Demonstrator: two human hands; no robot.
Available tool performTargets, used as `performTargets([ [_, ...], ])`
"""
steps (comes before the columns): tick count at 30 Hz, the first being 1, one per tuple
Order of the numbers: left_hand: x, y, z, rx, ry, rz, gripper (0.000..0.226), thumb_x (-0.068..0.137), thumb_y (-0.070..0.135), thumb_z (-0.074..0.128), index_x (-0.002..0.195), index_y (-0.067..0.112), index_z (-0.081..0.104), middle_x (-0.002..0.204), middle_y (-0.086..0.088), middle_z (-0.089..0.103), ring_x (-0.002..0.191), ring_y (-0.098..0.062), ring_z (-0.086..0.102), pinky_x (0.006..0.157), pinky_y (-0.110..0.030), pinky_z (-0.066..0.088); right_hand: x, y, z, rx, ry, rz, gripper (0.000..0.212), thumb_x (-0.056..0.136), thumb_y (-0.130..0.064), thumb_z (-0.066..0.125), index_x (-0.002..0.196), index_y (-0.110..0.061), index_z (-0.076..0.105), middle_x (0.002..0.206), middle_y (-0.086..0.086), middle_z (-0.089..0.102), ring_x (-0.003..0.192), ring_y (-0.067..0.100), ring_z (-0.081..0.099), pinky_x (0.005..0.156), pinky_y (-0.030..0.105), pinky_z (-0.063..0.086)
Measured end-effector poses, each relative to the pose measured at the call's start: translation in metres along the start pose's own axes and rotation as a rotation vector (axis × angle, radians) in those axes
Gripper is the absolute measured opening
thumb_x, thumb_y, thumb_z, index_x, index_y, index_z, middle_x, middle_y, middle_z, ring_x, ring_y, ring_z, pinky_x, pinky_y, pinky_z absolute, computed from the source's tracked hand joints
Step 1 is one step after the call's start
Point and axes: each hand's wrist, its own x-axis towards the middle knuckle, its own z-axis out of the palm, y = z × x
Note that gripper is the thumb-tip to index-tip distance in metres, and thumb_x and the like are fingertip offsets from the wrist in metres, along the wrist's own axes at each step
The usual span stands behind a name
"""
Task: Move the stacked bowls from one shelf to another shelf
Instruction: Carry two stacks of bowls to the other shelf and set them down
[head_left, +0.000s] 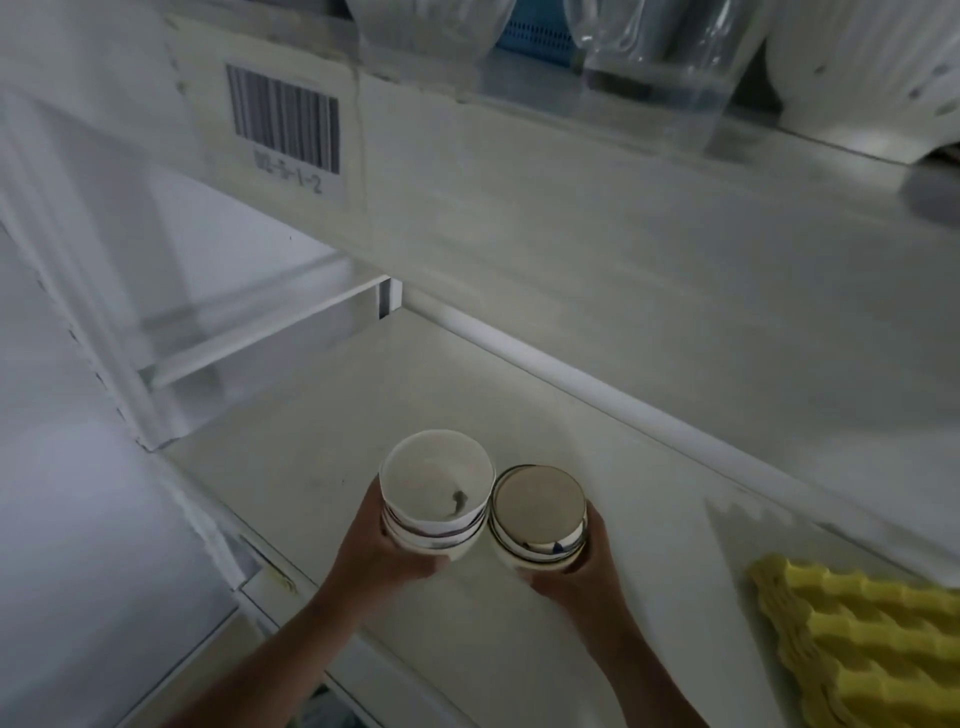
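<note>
Two stacks of bowls are side by side over the white lower shelf (322, 467). My left hand (379, 551) grips the left stack of white bowls (436, 493), whose top bowl shows a small dark mark inside. My right hand (576, 566) grips the right stack of shiny bowls (537, 519) from its right side and below. The two stacks touch at their rims. Whether they rest on the shelf or hang just above it is unclear.
A yellow egg-crate foam sheet (857, 639) lies on the same shelf at the right. The upper shelf beam (519, 182) carries a barcode label (283, 122); clear containers (654, 67) and white ribbed tubs (872, 67) stand above it. A white upright post (93, 312) is at left.
</note>
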Motion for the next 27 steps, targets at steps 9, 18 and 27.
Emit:
performTargets([
  [9,0.008,-0.007,0.0,0.063,-0.006,-0.003,0.099,0.039,0.022,0.088,0.124,0.055,0.049,0.124,0.02,0.063,0.116,-0.002,0.06,0.086,-0.012,0.048,0.011,0.01,-0.012,-0.124,-0.032,0.078,0.097,0.034,-0.005,0.095,0.116,-0.035,0.052,0.113,-0.009,0.069,0.1,-0.003,0.066,0.087,0.032,0.056],
  [18,0.015,-0.019,-0.003,0.097,-0.087,-0.059,0.108,0.04,0.02,0.089,0.136,0.026,0.038,0.13,0.018,0.06,0.123,-0.005,0.056,0.093,-0.014,0.045,0.028,0.011,-0.017,-0.181,-0.089,0.047,0.116,0.029,-0.019,0.096,0.134,-0.02,0.048,0.129,0.004,0.063,0.119,0.013,0.062,0.098,0.032,0.051],
  [27,0.016,-0.003,-0.02,0.513,-0.15,-0.147,0.116,0.034,0.05,0.087,0.137,0.024,0.039,0.136,-0.004,0.053,0.129,-0.024,0.05,0.106,-0.042,0.042,0.03,0.009,-0.023,-0.322,-0.157,0.122,0.117,0.036,-0.021,0.101,0.138,-0.018,0.043,0.13,0.006,0.061,0.124,0.028,0.057,0.103,0.05,0.049],
])
